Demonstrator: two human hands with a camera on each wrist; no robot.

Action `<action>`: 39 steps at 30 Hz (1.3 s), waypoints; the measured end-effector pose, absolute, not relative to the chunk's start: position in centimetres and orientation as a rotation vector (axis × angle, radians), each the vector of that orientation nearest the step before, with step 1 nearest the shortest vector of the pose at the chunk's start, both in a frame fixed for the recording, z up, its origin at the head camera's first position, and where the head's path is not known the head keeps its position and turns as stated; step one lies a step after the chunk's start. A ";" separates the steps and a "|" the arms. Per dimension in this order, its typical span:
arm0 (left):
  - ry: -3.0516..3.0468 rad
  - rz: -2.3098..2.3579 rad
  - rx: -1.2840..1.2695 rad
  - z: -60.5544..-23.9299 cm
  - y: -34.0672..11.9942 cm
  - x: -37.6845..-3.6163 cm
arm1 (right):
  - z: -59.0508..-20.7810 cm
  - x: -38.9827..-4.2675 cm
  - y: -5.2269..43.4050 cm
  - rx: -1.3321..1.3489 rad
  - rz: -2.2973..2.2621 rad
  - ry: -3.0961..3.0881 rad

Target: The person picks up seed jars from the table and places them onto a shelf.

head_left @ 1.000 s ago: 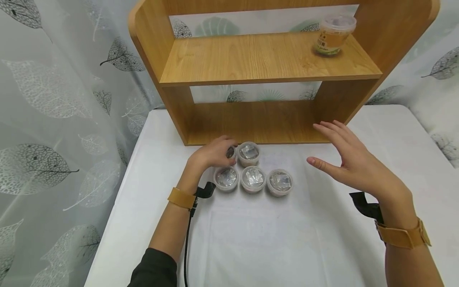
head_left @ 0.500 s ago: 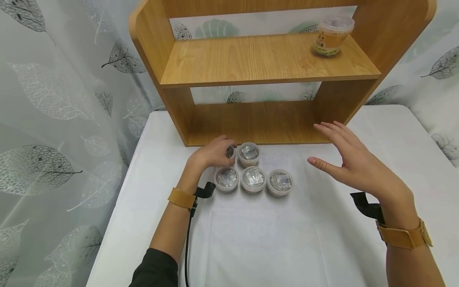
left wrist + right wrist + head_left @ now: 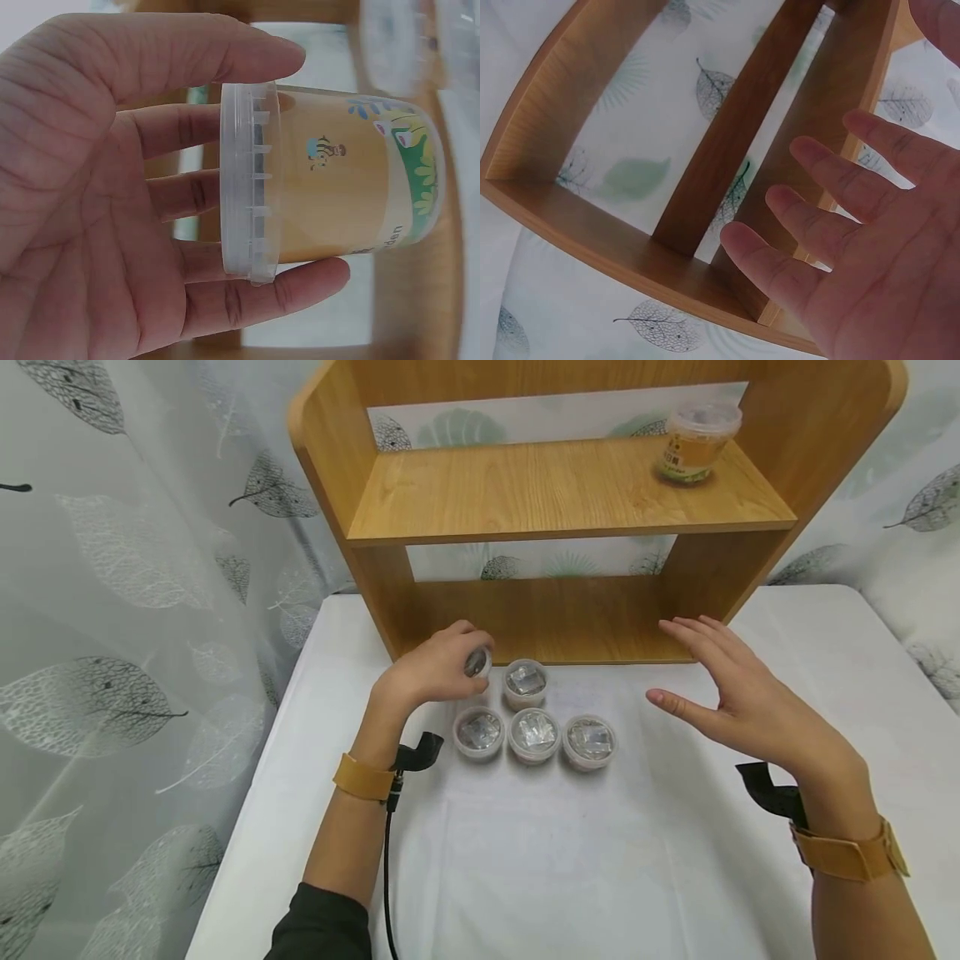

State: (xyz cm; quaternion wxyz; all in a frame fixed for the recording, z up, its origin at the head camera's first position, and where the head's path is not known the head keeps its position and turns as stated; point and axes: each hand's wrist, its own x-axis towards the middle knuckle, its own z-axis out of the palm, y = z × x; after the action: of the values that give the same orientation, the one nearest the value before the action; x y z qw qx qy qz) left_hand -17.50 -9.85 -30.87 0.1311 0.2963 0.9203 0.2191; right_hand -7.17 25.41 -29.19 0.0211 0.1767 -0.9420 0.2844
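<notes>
My left hand (image 3: 431, 670) grips a small clear plastic tub (image 3: 337, 180) by its lid end, thumb on one side and fingers on the other. Its label is orange with a bee, green leaves and flowers. In the head view most of this tub is covered by the hand, held just in front of the shelf's lower edge. Beside it on the table stands a similar lidded tub (image 3: 525, 682), and three more line up in front, including the middle tub (image 3: 534, 732). My right hand (image 3: 738, 697) hovers over the table at the right, fingers spread, holding nothing.
A wooden shelf unit (image 3: 577, 497) stands at the back of the white-covered table (image 3: 555, 868). On its upper board, at the right, sits another orange-labelled tub (image 3: 694, 447). A leaf-print curtain (image 3: 142, 635) hangs on the left. A black cable (image 3: 387, 881) runs along the left forearm.
The left hand has raised the tub from beside the others and shifted slightly up and left, tilting it. The right hand stays nearly still. The head view has shifted a little.
</notes>
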 end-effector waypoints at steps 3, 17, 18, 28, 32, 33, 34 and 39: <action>2.683 0.666 0.881 -29.5 -10.1 -16.8 | -29.0 -7.1 25.4 0.545 0.881 -2.925; 2.773 0.661 1.086 -23.0 -10.7 -15.6 | -28.5 -6.6 25.4 0.554 0.885 -2.908; 2.778 0.660 1.094 -22.5 -10.7 -15.6 | -28.5 -6.6 25.4 0.555 0.886 -2.906; 2.797 0.681 1.074 -17.9 -10.5 -17.0 | -28.3 -6.4 25.3 0.572 0.896 -2.888; 2.801 0.654 1.075 -16.3 -10.3 -18.0 | -28.3 -6.3 25.2 0.559 0.896 -2.905; 2.806 0.640 1.077 -15.8 -10.3 -18.2 | -28.3 -6.2 25.2 0.555 0.897 -2.908; 2.815 0.620 1.075 -15.4 -10.3 -18.3 | -28.2 -6.2 25.3 0.551 0.898 -2.911; 2.906 0.487 1.060 -13.2 -10.3 -19.3 | -28.2 -6.1 25.4 0.533 0.899 -2.918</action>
State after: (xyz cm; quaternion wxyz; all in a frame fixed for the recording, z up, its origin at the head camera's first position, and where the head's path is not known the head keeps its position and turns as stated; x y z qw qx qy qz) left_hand -19.28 -10.33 -13.24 0.0053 0.3384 0.9280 0.1557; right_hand -6.08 25.39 -28.20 0.0209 0.1719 -0.9412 0.2901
